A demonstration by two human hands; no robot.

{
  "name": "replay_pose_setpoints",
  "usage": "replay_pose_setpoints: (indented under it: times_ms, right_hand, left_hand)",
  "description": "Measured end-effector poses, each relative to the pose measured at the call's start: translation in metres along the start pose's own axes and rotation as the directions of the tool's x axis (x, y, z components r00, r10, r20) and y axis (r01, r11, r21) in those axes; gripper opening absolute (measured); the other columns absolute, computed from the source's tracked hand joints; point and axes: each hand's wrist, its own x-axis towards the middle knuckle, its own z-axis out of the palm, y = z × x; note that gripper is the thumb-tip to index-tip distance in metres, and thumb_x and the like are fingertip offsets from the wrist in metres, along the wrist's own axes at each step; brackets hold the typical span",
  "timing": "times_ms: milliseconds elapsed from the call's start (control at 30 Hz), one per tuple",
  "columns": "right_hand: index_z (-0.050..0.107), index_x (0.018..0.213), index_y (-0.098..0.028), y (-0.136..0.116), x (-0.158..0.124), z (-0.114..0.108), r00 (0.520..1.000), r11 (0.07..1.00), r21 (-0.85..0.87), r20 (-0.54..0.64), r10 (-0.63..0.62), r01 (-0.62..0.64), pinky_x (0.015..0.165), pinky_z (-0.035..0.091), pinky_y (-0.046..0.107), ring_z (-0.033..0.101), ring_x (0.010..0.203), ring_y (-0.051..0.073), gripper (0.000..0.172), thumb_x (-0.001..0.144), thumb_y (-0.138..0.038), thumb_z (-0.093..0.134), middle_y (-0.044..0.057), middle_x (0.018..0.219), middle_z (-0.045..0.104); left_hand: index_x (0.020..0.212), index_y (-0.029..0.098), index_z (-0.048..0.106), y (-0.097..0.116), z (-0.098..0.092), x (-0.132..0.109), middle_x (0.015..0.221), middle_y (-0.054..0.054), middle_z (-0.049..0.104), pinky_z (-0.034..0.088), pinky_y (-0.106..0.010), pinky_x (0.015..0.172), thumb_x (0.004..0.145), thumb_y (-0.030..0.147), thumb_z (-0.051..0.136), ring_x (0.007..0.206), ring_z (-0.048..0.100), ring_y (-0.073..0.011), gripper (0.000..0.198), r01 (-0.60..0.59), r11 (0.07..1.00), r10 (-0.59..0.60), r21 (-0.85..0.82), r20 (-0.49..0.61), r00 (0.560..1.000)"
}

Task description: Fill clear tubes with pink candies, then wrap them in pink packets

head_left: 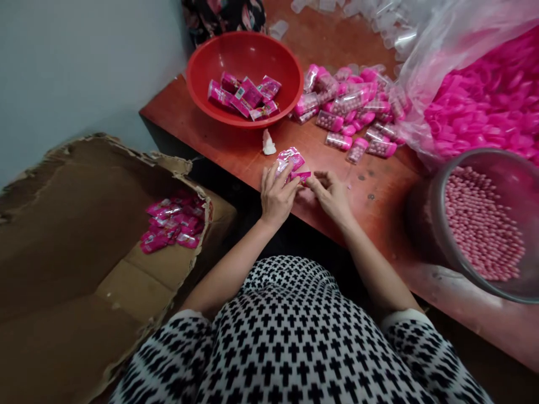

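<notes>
Head view: one bowl (pixel 252 50) far, one bucket (pixel 435 224) right
Left hand (pixel 278 193): on packet (pixel 301 175), closure unclear
Right hand (pixel 330 196): pinching it

Grey wall (pixel 92 67) beside reddish-brown table (pixel 383 179)

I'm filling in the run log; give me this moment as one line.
left hand: at pink packet | right hand: at same packet | red bowl: packets inside | cardboard box: packets inside

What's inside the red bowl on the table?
The red bowl holds a small, loose pile of pink printed packets. Some overlap, so parts of the lower ones are covered, and I can't see the bowl's bottom directly beneath them.
</notes>
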Motion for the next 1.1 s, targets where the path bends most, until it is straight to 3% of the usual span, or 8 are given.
replay_pose_setpoints:
  times_ms: [167,267,333,467,633,767,933,1100]
  right_hand:
    - [0.05,0.1,-0.021,-0.007,0.009,0.004,0.998,0.973,0.228,0.052,0.021,-0.032,0.053,0.045,0.023,0.054,0.053,0.01,0.043,0.069,-0.04,0.072,-0.008,0.063,0.057]
    - [0.051,0.1,-0.02,-0.014,0.007,-0.001,0.99,0.974,0.224,0.141,-0.006,-0.026,0.053,0.044,0.022,0.054,0.054,0.009,0.044,0.066,-0.034,0.074,-0.008,0.062,0.057]
    - [0.053,0.099,-0.019,-0.019,0.005,-0.006,0.971,0.987,0.156,0.239,-0.011,-0.027,0.052,0.042,0.022,0.053,0.054,0.009,0.043,0.065,-0.035,0.074,-0.007,0.061,0.058]
    - [0.06,0.094,-0.018,-0.029,0.019,-0.016,0.941,0.989,-0.117,0.335,-0.049,0.093,0.058,0.046,0.026,0.058,0.063,0.014,0.033,0.075,-0.044,0.065,-0.001,0.069,0.063]
    - [0.058,0.104,-0.015,-0.029,0.08,-0.026,0.959,0.687,-0.7,-0.009,-0.283,0.196,0.086,0.045,0.045,0.054,0.105,0.029,0.037,0.087,-0.047,0.051,0.015,0.111,0.06]
    - [0.058,0.104,-0.011,-0.014,0.104,-0.025,0.947,0.485,-0.854,0.029,-0.319,0.189,0.095,0.037,0.056,0.043,0.118,0.035,0.036,0.09,-0.043,0.047,0.022,0.119,0.055]
    - [0.06,0.103,-0.019,0.003,0.065,-0.035,0.868,0.495,-0.717,0.355,-0.348,0.491,0.105,0.028,0.056,0.044,0.124,0.029,0.024,0.092,-0.029,0.041,0.012,0.121,0.06]
    - [0.048,0.122,-0.015,0.004,0.039,-0.043,0.926,0.577,-0.782,0.003,-0.376,0.237,0.099,0.036,0.054,0.048,0.121,0.031,0.046,0.086,-0.042,0.051,0.02,0.129,0.052]
  left_hand:
    - [0.112,0.022,0.066,0.012,-0.012,-0.007,0.125,-0.009,0.062,0.037,-0.047,0.107,0.079,0.043,0.064,0.125,0.05,-0.0266,0.039,0.128,0.933,-0.145,-0.335,-0.025,0.989]
    - [0.107,0.017,0.068,0.018,-0.021,-0.008,0.107,-0.009,0.07,0.054,-0.041,0.087,0.075,0.05,0.066,0.096,0.066,-0.0241,0.046,0.443,0.631,-0.395,-0.637,0.227,0.89]
    - [0.088,0.013,0.072,0.021,-0.025,-0.007,0.085,-0.006,0.072,0.058,-0.036,0.076,0.072,0.049,0.069,0.076,0.068,-0.0192,0.04,0.597,0.366,-0.43,-0.714,0.439,0.788]
    - [0.066,0.011,0.07,0.029,-0.029,-0.004,0.068,-0.005,0.069,0.057,-0.028,0.066,0.057,0.038,0.082,0.061,0.065,-0.0133,0.031,0.683,0.098,-0.476,-0.724,0.568,0.671]
    - [0.061,0.01,0.067,0.031,-0.028,-0.005,0.062,-0.005,0.068,0.054,-0.026,0.058,0.051,0.032,0.085,0.054,0.063,-0.0129,0.03,0.646,-0.012,-0.6,-0.763,0.522,0.606]
    - [0.059,0.01,0.064,0.026,-0.032,-0.004,0.061,-0.004,0.067,0.053,-0.024,0.057,0.049,0.031,0.086,0.053,0.062,-0.0115,0.032,0.611,-0.096,-0.661,-0.786,0.51,0.551]
    - [0.062,0.01,0.062,0.02,-0.039,0.0,0.063,-0.003,0.067,0.051,-0.023,0.053,0.052,0.035,0.085,0.052,0.061,-0.0101,0.035,0.58,-0.185,-0.664,-0.793,0.536,0.521]
    - [0.066,0.012,0.061,0.022,-0.041,0.001,0.066,-0.003,0.067,0.052,-0.022,0.053,0.058,0.034,0.083,0.054,0.061,-0.0098,0.032,0.559,-0.259,-0.661,-0.788,0.567,0.492]
